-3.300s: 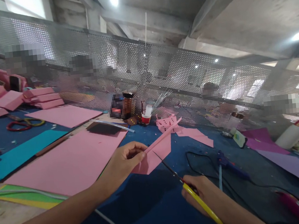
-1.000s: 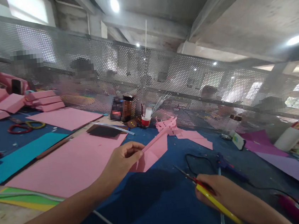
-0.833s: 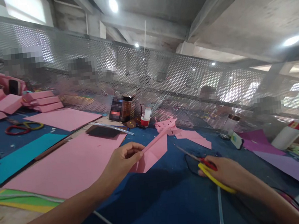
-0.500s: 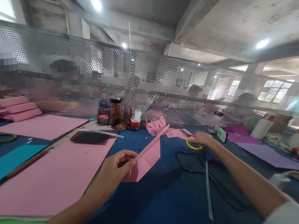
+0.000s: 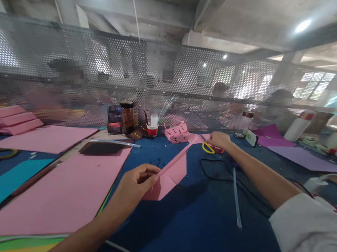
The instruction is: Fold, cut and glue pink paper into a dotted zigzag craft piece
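My left hand (image 5: 141, 181) pinches a folded piece of pink paper (image 5: 175, 171) along its near edge, holding it tilted above the blue table. Its creased flap points away to the right. My right hand (image 5: 220, 140) reaches forward over a pair of scissors (image 5: 208, 148) with one yellow and one red handle loop. Its fingertips are by the scissor blades and pink paper scraps (image 5: 195, 139). Whether these fingers grip anything is hidden. A pink paper shape with dark dots (image 5: 177, 134) stands just beyond the scraps.
Large pink sheets (image 5: 57, 189) cover the left side, near a teal strip (image 5: 17, 178). A red-and-white cup (image 5: 152, 129) and a brown jar (image 5: 128, 118) stand before the mesh screen (image 5: 187, 80). A black cable (image 5: 209, 170) and a clear stick (image 5: 237, 199) lie right of centre.
My right hand has moved forward and left, and the scissors have shifted left, with both handle loops now showing. My left hand keeps its hold on the folded paper. The view has tilted down slightly.
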`<state>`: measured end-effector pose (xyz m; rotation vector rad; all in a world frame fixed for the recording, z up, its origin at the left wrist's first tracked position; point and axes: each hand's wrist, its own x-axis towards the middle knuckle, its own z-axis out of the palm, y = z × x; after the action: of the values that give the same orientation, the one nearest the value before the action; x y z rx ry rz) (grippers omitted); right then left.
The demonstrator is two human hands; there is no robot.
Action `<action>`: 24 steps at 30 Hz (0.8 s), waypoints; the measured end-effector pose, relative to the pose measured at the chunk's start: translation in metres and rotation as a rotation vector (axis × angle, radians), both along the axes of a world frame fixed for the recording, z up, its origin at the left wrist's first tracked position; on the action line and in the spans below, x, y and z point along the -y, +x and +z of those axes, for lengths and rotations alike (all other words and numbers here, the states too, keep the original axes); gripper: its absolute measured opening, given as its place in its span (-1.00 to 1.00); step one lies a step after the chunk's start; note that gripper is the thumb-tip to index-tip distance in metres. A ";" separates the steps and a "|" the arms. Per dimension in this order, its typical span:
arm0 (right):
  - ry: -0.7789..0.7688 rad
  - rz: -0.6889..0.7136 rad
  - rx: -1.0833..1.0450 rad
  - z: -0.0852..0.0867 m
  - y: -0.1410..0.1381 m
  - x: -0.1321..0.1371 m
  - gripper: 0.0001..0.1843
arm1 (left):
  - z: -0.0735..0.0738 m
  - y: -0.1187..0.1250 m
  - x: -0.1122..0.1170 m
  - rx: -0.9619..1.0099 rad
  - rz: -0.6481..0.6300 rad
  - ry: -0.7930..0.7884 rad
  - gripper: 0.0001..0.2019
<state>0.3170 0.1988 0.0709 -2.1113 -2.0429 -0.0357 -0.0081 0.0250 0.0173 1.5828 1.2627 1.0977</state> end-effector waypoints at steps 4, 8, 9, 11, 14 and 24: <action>0.218 0.098 -0.090 0.008 0.003 0.031 -0.78 | -0.004 0.002 0.000 -0.029 -0.082 -0.024 -0.73; 0.479 0.193 -0.180 0.009 -0.002 0.084 -0.78 | -0.006 0.001 0.000 -0.115 -0.164 -0.043 -0.80; 0.625 0.284 -0.247 0.008 -0.006 0.099 -0.83 | -0.007 0.001 0.000 -0.165 -0.164 -0.033 -0.81; 0.715 0.486 -0.333 0.000 -0.019 0.129 -0.91 | -0.009 0.001 -0.001 -0.255 -0.156 -0.018 -0.81; 0.466 0.793 -0.399 -0.020 -0.041 0.166 -0.85 | -0.012 0.006 -0.001 -0.297 -0.173 0.002 -0.81; 0.065 1.030 -0.319 -0.069 -0.054 0.182 -0.87 | -0.018 0.018 -0.003 -0.488 -0.168 0.047 -0.79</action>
<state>0.2628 0.0167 0.0015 -0.7537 -2.5666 0.3504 0.0097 0.0279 -0.0011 2.0305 1.3843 0.6583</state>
